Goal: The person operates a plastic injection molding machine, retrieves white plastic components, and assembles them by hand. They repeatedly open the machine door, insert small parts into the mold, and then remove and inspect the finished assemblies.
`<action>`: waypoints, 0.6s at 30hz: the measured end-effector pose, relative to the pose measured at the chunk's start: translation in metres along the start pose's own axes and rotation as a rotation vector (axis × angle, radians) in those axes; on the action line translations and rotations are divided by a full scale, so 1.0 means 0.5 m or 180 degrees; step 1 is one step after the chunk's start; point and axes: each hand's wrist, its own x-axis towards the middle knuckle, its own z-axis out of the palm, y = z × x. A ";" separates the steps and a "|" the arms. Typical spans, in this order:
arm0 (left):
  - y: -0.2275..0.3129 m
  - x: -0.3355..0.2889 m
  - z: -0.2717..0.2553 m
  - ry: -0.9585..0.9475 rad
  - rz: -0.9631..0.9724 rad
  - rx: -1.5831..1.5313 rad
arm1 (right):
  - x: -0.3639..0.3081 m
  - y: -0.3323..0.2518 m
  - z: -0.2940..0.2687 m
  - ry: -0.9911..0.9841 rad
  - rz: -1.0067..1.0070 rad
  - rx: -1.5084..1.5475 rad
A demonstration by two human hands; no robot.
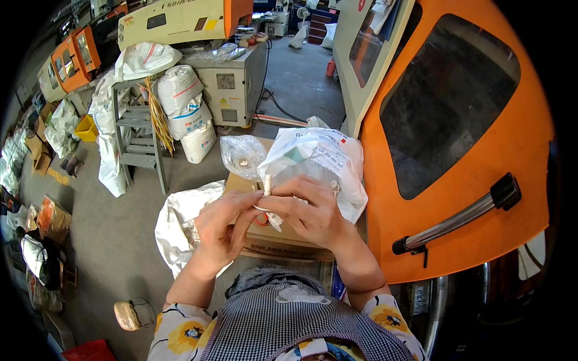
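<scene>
Both hands meet in front of me over a cardboard box. Between the fingertips stands a small white plastic part with an upright stem; thin white pieces of it show below the fingers. My left hand pinches it from the left side. From the right, my right hand grips it with bent fingers. The cardboard box lies under the hands, a small red curved object partly hidden on it. Just beyond the right hand is an open white plastic bag, and a clear plastic bag lies beside it.
An orange machine door with a bar handle rises close on my right. A white woven sack lies left of the box. Farther left stand a grey step ladder and stacked sacks; a machine cabinet is behind.
</scene>
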 end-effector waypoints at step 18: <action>-0.021 -0.016 0.001 0.0018 0.0426 -0.0092 | -0.009 -0.009 -0.009 0.0009 0.0558 0.0414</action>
